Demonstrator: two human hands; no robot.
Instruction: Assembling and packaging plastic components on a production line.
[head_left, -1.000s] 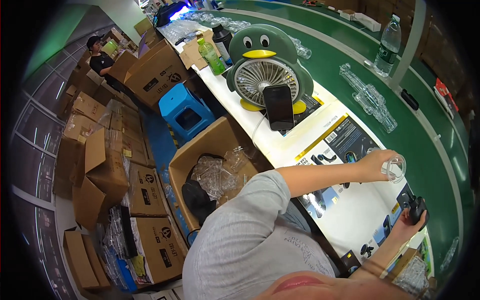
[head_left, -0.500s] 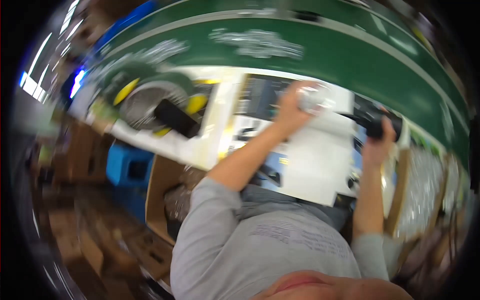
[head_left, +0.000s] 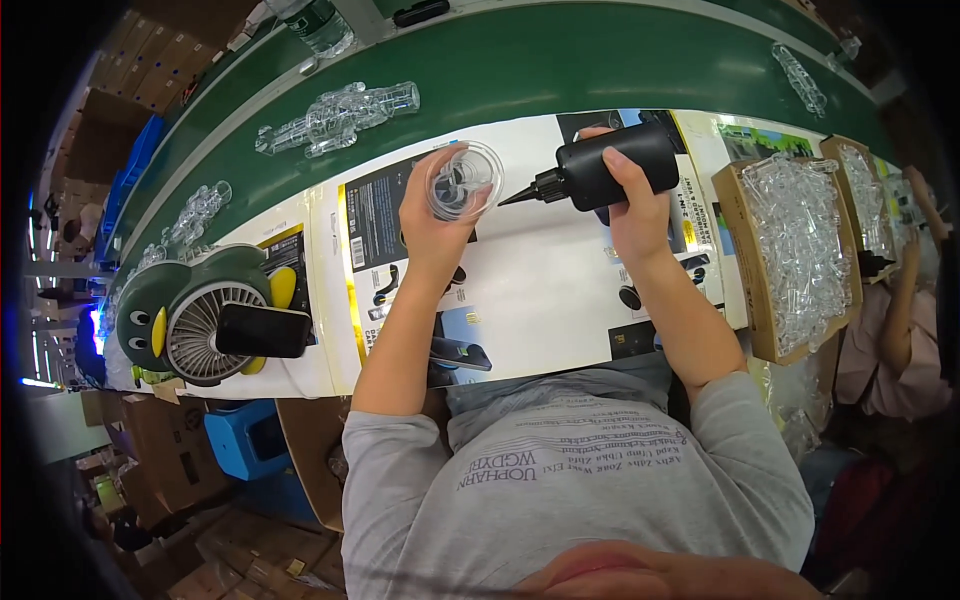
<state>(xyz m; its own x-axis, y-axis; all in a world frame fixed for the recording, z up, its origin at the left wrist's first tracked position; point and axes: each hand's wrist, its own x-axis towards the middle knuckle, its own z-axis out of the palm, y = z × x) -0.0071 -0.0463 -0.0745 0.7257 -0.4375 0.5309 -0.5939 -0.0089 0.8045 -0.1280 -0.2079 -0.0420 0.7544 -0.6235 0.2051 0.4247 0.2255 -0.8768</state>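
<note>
My left hand (head_left: 425, 220) is closed around a clear round plastic part (head_left: 466, 182), shaped like a shallow cup with a wide rim, its open side facing up. My right hand (head_left: 640, 215) grips a black squeeze bottle (head_left: 622, 165) lying nearly level. The bottle's thin tapered nozzle (head_left: 538, 188) points left, its tip close beside the part's rim; whether they touch I cannot tell. Both hands are above a white printed cardboard sheet (head_left: 540, 300) on the bench.
A green penguin-shaped fan (head_left: 205, 315) with a black phone (head_left: 262, 331) before it stands left. Clear plastic assemblies (head_left: 345, 118) lie on the green bench (head_left: 560, 75). Right is a cardboard box (head_left: 790, 255) of clear parts; beyond it, another person's arm (head_left: 902, 300).
The view has swung, shifting the bench items across the picture. The bottle's nozzle tip has come closer to the clear part. Both hands keep their holds.
</note>
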